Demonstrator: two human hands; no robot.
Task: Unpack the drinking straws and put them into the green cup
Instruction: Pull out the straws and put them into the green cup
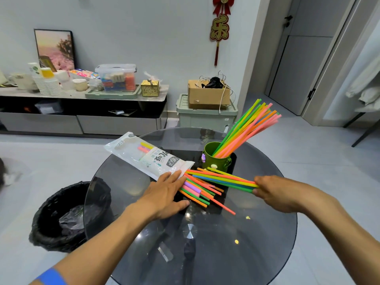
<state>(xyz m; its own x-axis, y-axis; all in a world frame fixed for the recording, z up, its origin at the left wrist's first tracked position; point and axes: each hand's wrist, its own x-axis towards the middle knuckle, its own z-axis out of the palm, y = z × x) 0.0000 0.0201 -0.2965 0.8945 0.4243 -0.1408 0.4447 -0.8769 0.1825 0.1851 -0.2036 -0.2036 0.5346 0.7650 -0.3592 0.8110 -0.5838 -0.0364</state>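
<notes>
A green cup (pixel 216 161) stands on the round glass table (pixel 257 233) with many coloured straws (pixel 246 128) leaning out of it to the upper right. A white straw packet (pixel 144 156) lies to its left, open at the near end, with loose straws (pixel 201 194) spilling from it. My left hand (pixel 166 194) presses flat on the packet's open end and the straws there. My right hand (pixel 275 192) pinches the ends of a small bundle of straws (pixel 224 178) that lies in front of the cup.
A black-lined bin (pixel 67 214) stands at the table's left edge. Behind are a low cabinet (pixel 82 112) with cups and boxes, and a green crate (pixel 205 116) bearing a cardboard box. Small yellow scraps (pixel 247 218) lie on the glass.
</notes>
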